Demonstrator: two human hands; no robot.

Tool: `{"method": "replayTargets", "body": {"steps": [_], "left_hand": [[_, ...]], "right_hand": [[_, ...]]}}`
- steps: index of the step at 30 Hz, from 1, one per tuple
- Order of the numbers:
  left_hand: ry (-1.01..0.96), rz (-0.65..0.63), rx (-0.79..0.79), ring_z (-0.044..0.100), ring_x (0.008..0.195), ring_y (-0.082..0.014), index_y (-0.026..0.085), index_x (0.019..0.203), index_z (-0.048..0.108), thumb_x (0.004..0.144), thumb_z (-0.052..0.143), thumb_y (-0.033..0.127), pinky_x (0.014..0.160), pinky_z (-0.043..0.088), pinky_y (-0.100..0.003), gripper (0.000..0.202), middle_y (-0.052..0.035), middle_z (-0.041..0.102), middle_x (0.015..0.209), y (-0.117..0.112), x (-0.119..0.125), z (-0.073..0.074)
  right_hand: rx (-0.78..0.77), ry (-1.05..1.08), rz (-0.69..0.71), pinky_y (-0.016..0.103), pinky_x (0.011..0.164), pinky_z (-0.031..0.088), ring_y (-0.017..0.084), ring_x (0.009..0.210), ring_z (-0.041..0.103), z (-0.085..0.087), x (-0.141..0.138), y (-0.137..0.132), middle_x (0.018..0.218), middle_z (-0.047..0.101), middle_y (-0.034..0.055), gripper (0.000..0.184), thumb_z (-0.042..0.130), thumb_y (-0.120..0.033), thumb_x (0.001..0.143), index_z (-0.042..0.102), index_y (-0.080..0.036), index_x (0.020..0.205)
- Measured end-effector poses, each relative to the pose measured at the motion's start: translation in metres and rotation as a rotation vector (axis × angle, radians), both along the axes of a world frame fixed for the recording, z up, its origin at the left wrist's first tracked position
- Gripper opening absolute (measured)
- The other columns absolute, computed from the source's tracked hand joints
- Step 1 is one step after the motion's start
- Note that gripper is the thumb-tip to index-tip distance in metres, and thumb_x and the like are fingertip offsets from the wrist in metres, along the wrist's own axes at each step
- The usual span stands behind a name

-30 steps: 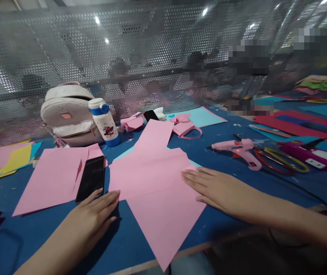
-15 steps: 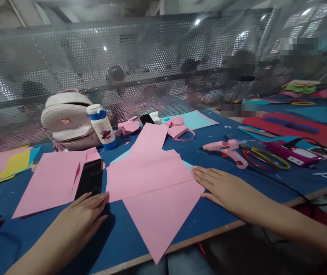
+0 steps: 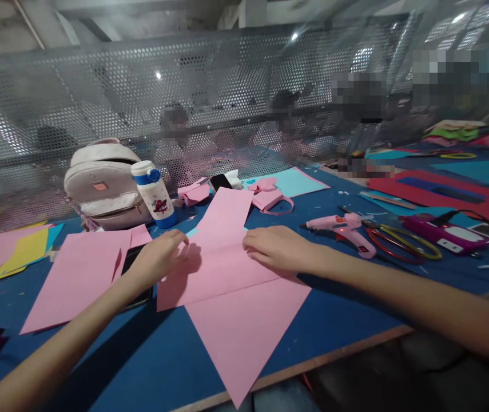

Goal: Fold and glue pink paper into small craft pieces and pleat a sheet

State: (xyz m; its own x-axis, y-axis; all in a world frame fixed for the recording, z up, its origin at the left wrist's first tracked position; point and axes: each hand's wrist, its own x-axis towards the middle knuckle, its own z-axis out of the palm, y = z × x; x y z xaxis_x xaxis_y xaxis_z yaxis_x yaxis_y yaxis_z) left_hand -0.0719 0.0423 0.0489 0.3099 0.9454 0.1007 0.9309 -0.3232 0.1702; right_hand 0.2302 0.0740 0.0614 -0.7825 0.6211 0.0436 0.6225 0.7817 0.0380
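A large pink paper sheet (image 3: 235, 309) lies on the blue table (image 3: 150, 360) with a crease across it and one corner hanging over the near edge. My left hand (image 3: 158, 258) pinches the sheet's upper left edge with curled fingers. My right hand (image 3: 276, 249) rests on the upper right part of the sheet, fingers bent and pressed on the paper. A black phone (image 3: 135, 263) lies under my left wrist, mostly hidden.
Another pink sheet (image 3: 76, 274) lies at left. A white backpack (image 3: 102, 183) and a bottle (image 3: 155, 194) stand at the back. At right are a pink glue gun (image 3: 347, 229), scissors (image 3: 402, 240) and a cable. A perforated metal screen (image 3: 227, 103) closes the far side.
Both hands left the near side of the sheet and moved forward to its upper edge. The left hand went from flat beside the phone to a pinch on the paper.
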Motion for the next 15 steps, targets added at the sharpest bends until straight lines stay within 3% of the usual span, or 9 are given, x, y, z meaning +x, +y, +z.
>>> {"method": "replayTargets", "body": {"steps": [3, 6, 11, 15], "left_hand": [[-0.021, -0.027, -0.104, 0.065, 0.1, -0.0233, 0.015, 0.107, 0.064, 0.08, 0.077, 0.037, 0.082, 0.053, -0.032, 0.038, -0.0077, 0.066, 0.11, 0.036, -0.006, -0.011], [-0.002, -0.034, -0.207, 0.065, 0.096, -0.0206, 0.014, 0.11, 0.063, 0.092, 0.068, 0.037, 0.084, 0.055, -0.038, 0.03, -0.0073, 0.065, 0.11, 0.055, -0.012, -0.022], [0.014, -0.035, -0.326, 0.066, 0.096, -0.0208, 0.015, 0.12, 0.061, 0.097, 0.062, 0.035, 0.083, 0.057, -0.04, 0.031, -0.0082, 0.064, 0.115, 0.065, -0.017, -0.03], [0.015, -0.034, -0.313, 0.065, 0.102, -0.0227, 0.015, 0.121, 0.061, 0.097, 0.063, 0.035, 0.087, 0.056, -0.043, 0.032, -0.0089, 0.063, 0.12, 0.07, -0.015, -0.028]], "right_hand": [[-0.01, 0.023, -0.008, 0.029, 0.068, 0.041, 0.023, 0.094, 0.066, -0.01, -0.014, 0.018, 0.104, 0.071, 0.0081, 0.012, 0.056, -0.026, 0.095, 0.064, -0.017, 0.099], [-0.037, 0.039, 0.009, 0.027, 0.064, 0.038, 0.021, 0.092, 0.066, -0.017, -0.017, 0.026, 0.104, 0.071, 0.0051, 0.008, 0.058, -0.025, 0.093, 0.063, -0.02, 0.096], [-0.06, 0.06, 0.015, 0.027, 0.065, 0.038, 0.022, 0.091, 0.066, -0.016, -0.015, 0.025, 0.102, 0.072, 0.0058, 0.008, 0.057, -0.023, 0.092, 0.064, -0.019, 0.094], [-0.063, 0.079, 0.041, 0.029, 0.071, 0.042, 0.022, 0.091, 0.066, -0.014, -0.017, 0.014, 0.102, 0.072, 0.0073, 0.017, 0.049, -0.023, 0.097, 0.065, -0.018, 0.096]]}}
